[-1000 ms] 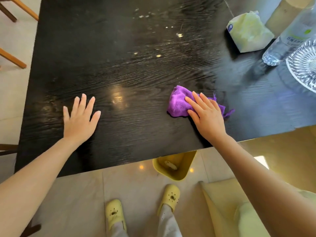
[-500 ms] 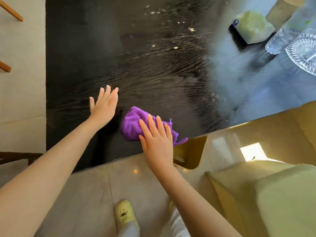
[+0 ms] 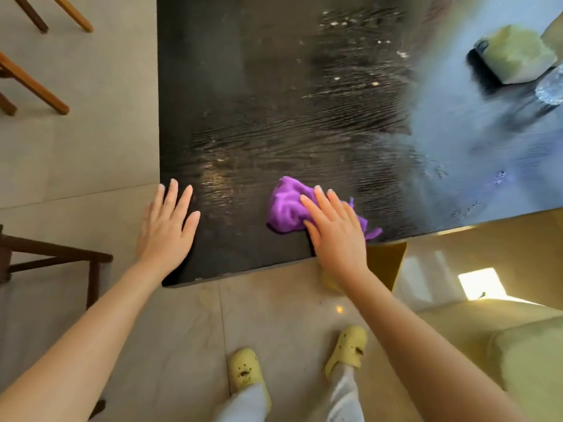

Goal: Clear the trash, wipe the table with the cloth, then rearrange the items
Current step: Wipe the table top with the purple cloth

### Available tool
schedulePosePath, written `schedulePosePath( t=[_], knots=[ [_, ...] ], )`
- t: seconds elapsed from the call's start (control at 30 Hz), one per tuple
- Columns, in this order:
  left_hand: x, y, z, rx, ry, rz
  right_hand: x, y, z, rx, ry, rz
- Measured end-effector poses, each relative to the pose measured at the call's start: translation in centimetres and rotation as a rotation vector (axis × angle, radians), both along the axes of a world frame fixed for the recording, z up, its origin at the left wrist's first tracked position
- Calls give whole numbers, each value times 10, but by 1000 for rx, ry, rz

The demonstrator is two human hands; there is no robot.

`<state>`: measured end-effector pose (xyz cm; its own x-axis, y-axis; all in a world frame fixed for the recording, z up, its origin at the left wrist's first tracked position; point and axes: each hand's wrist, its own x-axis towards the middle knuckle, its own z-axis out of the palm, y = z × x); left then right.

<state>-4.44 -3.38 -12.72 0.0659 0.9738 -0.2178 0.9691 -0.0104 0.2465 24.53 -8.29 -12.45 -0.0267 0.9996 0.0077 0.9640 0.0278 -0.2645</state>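
No closed grip: the right hand is laid flat, fingers spread, pressing the purple cloth onto the tabletop near its front edge. Left hand is splayed at the left corner, holding nothing. Risk: cloth could be pushed off the edge; far crumbs may be missed. Both forearms extended forward, palms down.

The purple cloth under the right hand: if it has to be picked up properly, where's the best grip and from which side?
Grip the bunched hump of the purple cloth, coming from above and from the left. That end is piled high and uncovered, while the right hand lies flat over the other end. The thin tail by the table edge would probably slip.
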Motion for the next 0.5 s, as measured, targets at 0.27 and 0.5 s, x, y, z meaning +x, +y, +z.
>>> schedulePosePath(
  t=[0.27,0.5],
  knots=[
    [1,-1,-2,68,39,-22,35,68,-1,-36,-15,-423],
    [-2,1,-5,63,76,-38,-109,59,7,17,-28,-105]
  ],
)
